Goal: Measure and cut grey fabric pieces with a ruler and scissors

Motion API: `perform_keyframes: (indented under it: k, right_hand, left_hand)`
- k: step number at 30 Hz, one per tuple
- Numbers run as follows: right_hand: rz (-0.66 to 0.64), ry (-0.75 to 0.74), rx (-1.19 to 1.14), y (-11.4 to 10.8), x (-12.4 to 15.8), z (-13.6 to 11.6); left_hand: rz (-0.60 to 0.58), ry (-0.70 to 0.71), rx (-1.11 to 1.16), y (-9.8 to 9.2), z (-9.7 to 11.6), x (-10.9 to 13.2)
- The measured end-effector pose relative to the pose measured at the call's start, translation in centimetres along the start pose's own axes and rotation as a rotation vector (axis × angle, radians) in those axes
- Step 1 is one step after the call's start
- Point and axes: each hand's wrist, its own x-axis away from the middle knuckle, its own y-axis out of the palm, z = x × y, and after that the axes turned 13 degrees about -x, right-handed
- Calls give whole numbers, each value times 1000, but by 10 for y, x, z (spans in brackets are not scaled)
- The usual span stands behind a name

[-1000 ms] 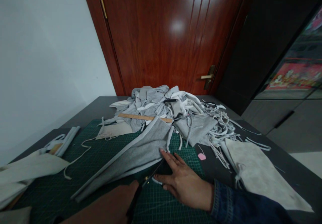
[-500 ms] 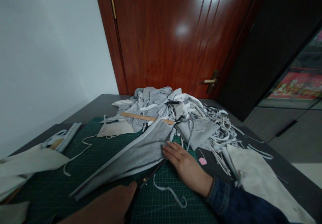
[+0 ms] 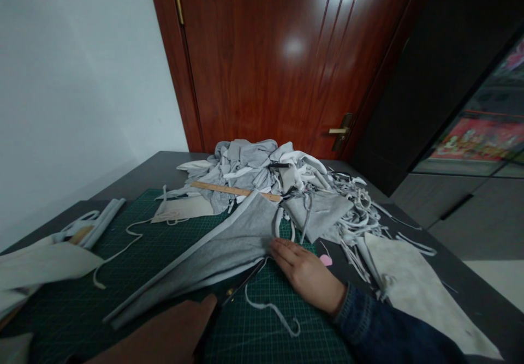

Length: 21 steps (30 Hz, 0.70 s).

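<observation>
Spreads out as a dark grey table (image 3: 140, 178), carrying a green gridded cutting mat (image 3: 172, 244) from its middle to seven o'clock, a heap of grey and white cloth (image 3: 245, 159) at twelve, tangled pale strips (image 3: 362, 214) at two, a small pink tag (image 3: 326, 260) near three and a mottled off-white cloth (image 3: 428, 296) at four.

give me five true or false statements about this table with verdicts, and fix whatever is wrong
1. The left hand holds the scissors. True.
2. The right hand touches the grey fabric. True.
3. The wooden strip lies under the right hand. False: the wooden strip lies farther back, at the fabric pile.
4. The cutting mat is red. False: the cutting mat is green.
5. A thin curled strip lies in front of the right hand's wrist, off the mat. False: it lies on the mat.
</observation>
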Motion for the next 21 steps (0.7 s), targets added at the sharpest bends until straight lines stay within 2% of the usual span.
perform_keyframes:
  k: [3,7,11,21]
  right_hand:
    - [-62,-8,-43,-1,-1,-6]
    - [-127,74,-112,-3,0,-13]
    - [-140,172,-143,-10,1,-20]
    - [-208,242,-187,-16,8,-28]
  left_hand:
    - [-7,-6,22,-2,2,4]
    - [-20,-30,48,-5,3,10]
    - [-38,-58,72,-7,2,12]
    - [-151,-38,134,-6,-3,10]
